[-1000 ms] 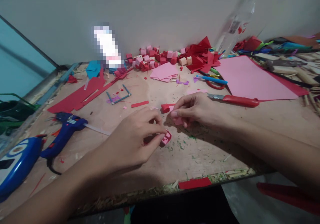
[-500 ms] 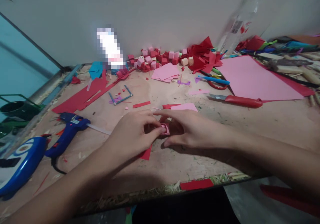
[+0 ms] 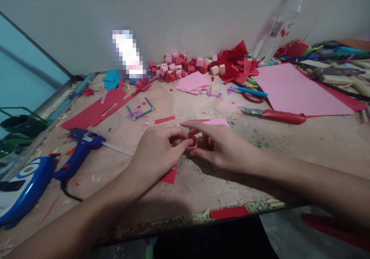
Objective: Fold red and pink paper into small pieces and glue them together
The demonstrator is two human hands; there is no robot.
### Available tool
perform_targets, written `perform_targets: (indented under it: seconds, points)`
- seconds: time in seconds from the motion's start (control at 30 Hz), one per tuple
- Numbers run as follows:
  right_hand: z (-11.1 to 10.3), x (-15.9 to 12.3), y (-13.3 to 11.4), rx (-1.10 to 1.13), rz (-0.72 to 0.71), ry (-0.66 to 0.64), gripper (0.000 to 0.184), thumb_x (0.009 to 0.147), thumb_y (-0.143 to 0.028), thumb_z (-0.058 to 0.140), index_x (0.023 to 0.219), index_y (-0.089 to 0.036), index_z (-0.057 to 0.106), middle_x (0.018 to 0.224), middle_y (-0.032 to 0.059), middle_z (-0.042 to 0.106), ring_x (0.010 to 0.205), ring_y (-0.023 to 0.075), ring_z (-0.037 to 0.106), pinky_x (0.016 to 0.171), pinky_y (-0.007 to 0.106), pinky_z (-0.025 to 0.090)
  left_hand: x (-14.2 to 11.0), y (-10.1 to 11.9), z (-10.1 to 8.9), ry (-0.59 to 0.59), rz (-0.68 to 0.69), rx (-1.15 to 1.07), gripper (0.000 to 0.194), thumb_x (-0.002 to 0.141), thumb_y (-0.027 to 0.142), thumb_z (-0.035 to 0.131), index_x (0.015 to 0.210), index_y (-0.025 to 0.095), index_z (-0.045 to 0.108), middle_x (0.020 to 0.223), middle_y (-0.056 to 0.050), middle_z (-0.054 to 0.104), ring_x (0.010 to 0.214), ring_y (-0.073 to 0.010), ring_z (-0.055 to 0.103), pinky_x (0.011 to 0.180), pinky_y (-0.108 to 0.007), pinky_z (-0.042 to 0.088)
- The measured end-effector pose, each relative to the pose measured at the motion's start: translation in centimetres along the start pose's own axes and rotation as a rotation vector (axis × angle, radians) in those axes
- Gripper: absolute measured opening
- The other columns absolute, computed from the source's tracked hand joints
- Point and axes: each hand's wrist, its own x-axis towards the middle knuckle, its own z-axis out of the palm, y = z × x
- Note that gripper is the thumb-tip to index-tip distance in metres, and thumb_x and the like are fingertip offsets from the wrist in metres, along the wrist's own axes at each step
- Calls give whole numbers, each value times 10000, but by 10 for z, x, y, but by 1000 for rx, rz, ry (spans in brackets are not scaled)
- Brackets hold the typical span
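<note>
Your left hand (image 3: 162, 146) pinches a pink-and-red paper piece (image 3: 192, 142); your right hand (image 3: 222, 144), half open, curves at its three o'clock. At one o'clock, a bottle (image 3: 290, 11), label (image 3: 280, 29) unreadable.

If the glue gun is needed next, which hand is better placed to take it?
Probably the left hand: the blue glue gun lies nearer to it than to the right hand. Both hands are at the small pink piece, though.

A grey wall (image 3: 202, 16) rises beyond the 2 hands (image 3: 158, 145), with a blue surface (image 3: 26, 58) well to their left. Under them spreads a dimly lit wooden tabletop (image 3: 323, 143); grey floor (image 3: 283, 232) shows nearer, to their right.
</note>
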Motion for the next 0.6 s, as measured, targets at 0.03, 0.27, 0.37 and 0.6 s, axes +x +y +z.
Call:
perform_targets:
  seconds: [0.03, 0.27, 0.37, 0.6]
  points:
    - [1, 0, 1, 3, -5, 4, 537, 952, -228, 652, 1474, -245, 526, 1031, 74, 734, 741, 174, 632, 647, 291, 477, 0, 0, 1, 1, -11, -14, 150, 867, 150, 679, 781, 200, 791, 699, 1, 750, 613, -149, 611, 552, -274, 430]
    - [-2, -2, -1, -9, 44, 17, 508, 982, -258, 630, 1479, -213, 537, 844, 31, 725, 645, 151, 613, 576, 269, 449, 0, -9, -2, -40, -28, -175, 184, 908, 167, 633, 757, 182, 737, 656, 4, 696, 542, -127, 553, 489, -261, 401]
    - [-3, -2, 0, -10, 28, 18, 502, 978, -260, 634, 1469, -215, 544, 837, 22, 727, 609, 139, 600, 558, 263, 442, -1, -4, -5, 8, -17, -93, 141, 889, 171, 671, 782, 192, 760, 661, 13, 699, 568, -125, 553, 517, -258, 397]
    - [3, -2, 3, -100, -39, 86, 541, 952, -227, 645, 1482, -221, 541, 1013, 70, 766, 735, 171, 663, 680, 307, 505, 0, 7, 2, 20, -61, 3, 144, 862, 164, 687, 803, 203, 813, 762, -8, 767, 671, -147, 629, 621, -276, 436]
